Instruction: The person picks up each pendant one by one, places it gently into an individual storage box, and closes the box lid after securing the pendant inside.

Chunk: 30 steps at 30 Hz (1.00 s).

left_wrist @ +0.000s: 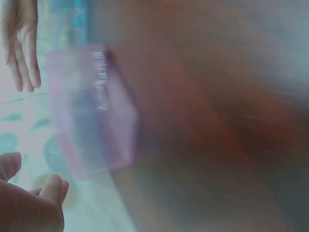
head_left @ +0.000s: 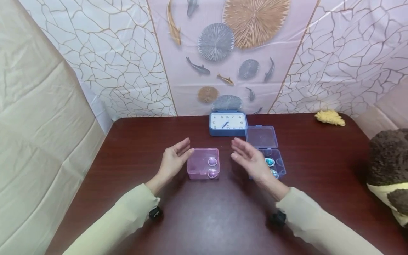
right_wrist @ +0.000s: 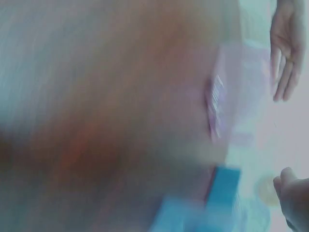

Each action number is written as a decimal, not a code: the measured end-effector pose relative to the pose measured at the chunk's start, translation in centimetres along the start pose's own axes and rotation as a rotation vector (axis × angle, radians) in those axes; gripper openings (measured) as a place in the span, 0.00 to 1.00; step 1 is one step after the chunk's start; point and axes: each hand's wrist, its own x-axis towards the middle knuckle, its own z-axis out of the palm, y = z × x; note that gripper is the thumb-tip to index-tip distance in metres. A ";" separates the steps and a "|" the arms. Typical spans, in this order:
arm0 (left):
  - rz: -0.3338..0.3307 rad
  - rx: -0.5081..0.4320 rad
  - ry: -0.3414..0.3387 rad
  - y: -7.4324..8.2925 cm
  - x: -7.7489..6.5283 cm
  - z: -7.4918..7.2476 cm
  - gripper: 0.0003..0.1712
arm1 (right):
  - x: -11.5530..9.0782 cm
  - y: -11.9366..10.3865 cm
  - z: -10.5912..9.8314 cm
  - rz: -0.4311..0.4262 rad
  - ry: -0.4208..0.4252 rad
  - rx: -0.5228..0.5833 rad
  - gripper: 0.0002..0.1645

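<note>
A see-through pink plastic box [head_left: 200,163], lid down, lies on the table between the two hands. Two oval purple gems with pale, beaded-looking rims [head_left: 212,162] show through its right side. My left hand [head_left: 173,159] is held at the box's left, fingers extended and thumb tip close to the upper left corner. On the other side, my right hand [head_left: 250,159] is apart from the pink box, its fingers loosely extended and nothing in them. Behind that hand, a clear blue box [head_left: 280,163] with its lid raised holds teal gems [head_left: 270,162]; the hand hides its left part.
A blue clock [head_left: 227,124] stands at the table's back edge, behind the boxes. Yellow fluffy material [head_left: 330,117] lies at the back right corner. A brown plush-looking thing [head_left: 389,159] is at the right edge. Patterned cloth [head_left: 127,53] hangs behind the dark red table [head_left: 134,141].
</note>
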 end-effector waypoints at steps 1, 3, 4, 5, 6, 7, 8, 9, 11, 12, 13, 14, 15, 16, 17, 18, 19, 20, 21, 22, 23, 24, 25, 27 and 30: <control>-0.002 -0.023 -0.005 0.5 0.1 0.5 0.29 | -0.1 -0.2 -1.0 -0.033 0.020 -0.005 0.35; -0.016 -0.076 -0.027 1.4 0.2 1.7 0.29 | -0.4 -0.4 -3.3 -0.092 0.064 -0.024 0.34; -0.027 -0.113 -0.041 1.8 0.2 2.4 0.28 | -0.6 -0.3 -4.5 -0.116 0.084 -0.037 0.34; -0.040 -0.148 -0.059 2.2 0.2 3.0 0.28 | -0.6 0.2 -5.9 -0.152 0.092 -0.022 0.33; -0.049 -0.176 -0.074 2.4 0.2 3.7 0.28 | -0.9 0.3 -7.1 -0.165 0.105 -0.041 0.33; -0.058 -0.201 -0.089 2.6 0.2 4.4 0.28 | -1.2 0.6 -8.3 -0.168 0.110 -0.068 0.34; -0.069 -0.226 -0.104 2.7 0.3 5.0 0.27 | -1.5 0.8 -9.3 -0.160 0.111 -0.102 0.34; -0.084 -0.260 -0.121 2.8 0.3 5.6 0.27 | -1.8 1.1 -10.2 -0.146 0.101 -0.127 0.35; -0.119 -0.328 -0.156 3.1 0.5 6.7 0.27 | -2.4 1.7 -11.8 -0.112 0.056 -0.183 0.37; -0.140 -0.358 -0.167 3.2 0.6 7.2 0.27 | -2.8 1.6 -12.2 -0.083 0.033 -0.238 0.39; -0.162 -0.390 -0.177 3.3 0.7 7.8 0.27 | -3.1 1.9 -12.7 -0.074 0.003 -0.252 0.40; -0.191 -0.424 -0.185 3.5 0.9 8.3 0.27 | -3.3 2.2 -13.0 -0.068 -0.024 -0.261 0.41; -0.218 -0.456 -0.190 3.7 1.2 8.8 0.27 | -3.5 2.5 -13.3 -0.062 -0.052 -0.256 0.42; -0.240 -0.476 -0.190 3.8 1.4 9.3 0.27 | -3.7 2.8 -13.5 -0.060 -0.079 -0.246 0.43; -0.263 -0.495 -0.184 3.9 1.8 9.7 0.26 | -3.8 3.1 -13.6 -0.053 -0.104 -0.234 0.44; -0.287 -0.516 -0.181 3.9 2.1 10.2 0.26 | -3.8 3.4 -13.7 -0.045 -0.122 -0.225 0.45; -0.311 -0.536 -0.178 3.9 2.5 10.6 0.26 | -3.9 3.6 -13.8 -0.032 -0.136 -0.217 0.45; -0.337 -0.552 -0.173 3.9 2.9 11.0 0.27 | -3.9 3.8 -13.8 -0.019 -0.148 -0.209 0.46; -0.360 -0.567 -0.168 3.9 3.3 11.4 0.27 | -4.0 4.0 -13.9 -0.004 -0.157 -0.204 0.47; -0.381 -0.583 -0.162 3.9 3.7 11.8 0.27 | -4.0 4.2 -13.9 0.006 -0.162 -0.204 0.48; -0.407 -0.600 -0.156 3.8 4.1 12.1 0.27 | -4.0 4.3 -13.9 0.013 -0.166 -0.203 0.48; -0.428 -0.609 -0.149 3.8 4.4 12.4 0.28 | -4.0 4.4 -13.9 0.017 -0.166 -0.206 0.49; -0.444 -0.619 -0.147 3.9 4.8 12.7 0.28 | -3.9 4.6 -13.8 0.016 -0.167 -0.204 0.49; -0.470 -0.627 -0.140 3.8 5.5 13.4 0.28 | -3.8 4.8 -13.8 0.007 -0.168 -0.206 0.50; -0.495 -0.620 -0.123 3.8 6.4 14.3 0.27 | -3.6 4.9 -13.7 0.012 -0.162 -0.224 0.50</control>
